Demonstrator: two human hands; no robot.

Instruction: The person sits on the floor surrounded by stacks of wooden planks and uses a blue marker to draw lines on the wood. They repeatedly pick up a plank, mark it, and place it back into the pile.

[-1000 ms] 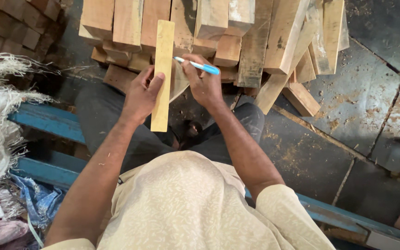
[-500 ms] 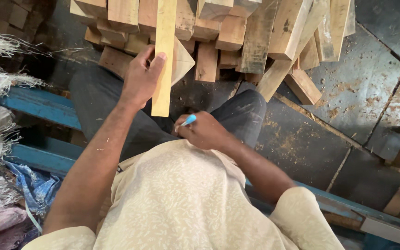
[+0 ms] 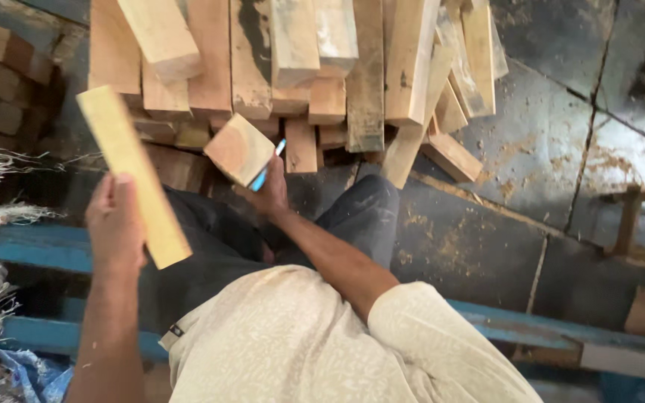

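Gripping pale wood strip [image 3: 132, 175], left hand [image 3: 116, 224] | right hand [image 3: 269, 192] clasping wood block [image 3: 240, 149], blue pen [image 3: 266, 170]

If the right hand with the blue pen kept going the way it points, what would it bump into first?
Probably the pile of rough wooden planks right ahead. The right hand already holds a short square-ended wooden block and a blue pen, aimed at the pile's near ends, though depth is unclear.

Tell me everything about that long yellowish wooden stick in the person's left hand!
The long, flat, pale yellow wooden strip looks like smooth, light bare wood with squared ends. It is tilted, its far end up and to the left, its near end over the dark trousers. The left hand grips its lower half, fingers wrapped round one edge. Nothing else touches it.
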